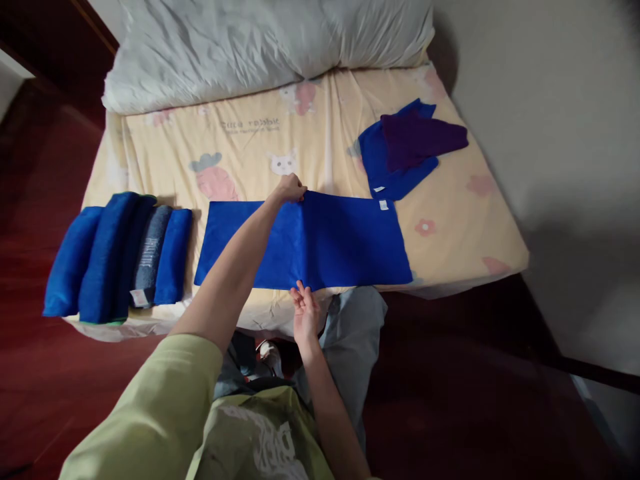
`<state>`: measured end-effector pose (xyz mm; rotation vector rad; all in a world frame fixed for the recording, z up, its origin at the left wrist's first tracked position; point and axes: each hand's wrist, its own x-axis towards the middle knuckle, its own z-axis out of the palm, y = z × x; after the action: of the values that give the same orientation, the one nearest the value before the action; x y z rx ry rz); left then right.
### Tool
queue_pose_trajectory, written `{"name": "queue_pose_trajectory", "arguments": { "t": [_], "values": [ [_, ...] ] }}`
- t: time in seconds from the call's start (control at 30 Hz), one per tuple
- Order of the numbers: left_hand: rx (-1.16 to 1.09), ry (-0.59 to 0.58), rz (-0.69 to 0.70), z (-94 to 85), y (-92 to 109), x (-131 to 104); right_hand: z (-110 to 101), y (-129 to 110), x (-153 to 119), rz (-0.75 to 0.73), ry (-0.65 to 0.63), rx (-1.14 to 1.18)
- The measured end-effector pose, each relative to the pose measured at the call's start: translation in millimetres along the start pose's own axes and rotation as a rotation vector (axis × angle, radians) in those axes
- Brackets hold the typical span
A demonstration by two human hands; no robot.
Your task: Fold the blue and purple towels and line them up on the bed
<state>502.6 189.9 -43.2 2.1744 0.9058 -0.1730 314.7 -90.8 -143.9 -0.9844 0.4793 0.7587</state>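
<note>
A blue towel lies spread lengthwise across the near side of the bed, with a white tag at its far right corner. Reaching over it, my left hand pinches the far edge near the middle. At the near edge, opposite, my right hand is palm up, its thumb and fingertips gripping the hem. A raised crease runs across the cloth between both hands. My left forearm covers part of the towel's left half.
Several rolled or folded towels, blue and grey, sit in a row at the bed's left. A purple cloth lies on another blue cloth at the right. A grey-white pillow or quilt spans the back of the patterned yellow sheet.
</note>
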Motion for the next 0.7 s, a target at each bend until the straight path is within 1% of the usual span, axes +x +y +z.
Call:
{"name": "queue_pose_trajectory", "arguments": {
  "t": [0.13,0.2,0.3,0.37,0.43,0.53,0.6,0.7],
  "values": [
    [-0.077,0.058,0.039,-20.5,17,-20,0,-20,-9,-0.09,-0.064,-0.055],
    [-0.124,0.095,0.068,-32.2,26,-31,-1,-34,-14,-0.15,-0.074,-0.107],
    [-0.173,0.145,0.089,-53.5,40,-53,-1,-59,-24,-0.238,-0.084,-0.185],
    [-0.207,0.176,0.101,-70.4,47,-69,0,-80,-31,-0.296,-0.12,-0.226],
    [-0.24,0.209,0.12,-88.9,54,-86,4,-105,-39,-0.363,-0.16,-0.27],
    [-0.284,0.264,0.163,-119.3,63,-113,15,-152,-50,-0.47,-0.215,-0.354],
    [-0.309,0.302,0.185,-140.7,68,-134,28,-188,-59,-0.523,-0.259,-0.391],
    [-0.349,0.349,0.191,-173.0,75,-168,55,-244,-73,-0.563,-0.33,-0.434]
  ]
}}
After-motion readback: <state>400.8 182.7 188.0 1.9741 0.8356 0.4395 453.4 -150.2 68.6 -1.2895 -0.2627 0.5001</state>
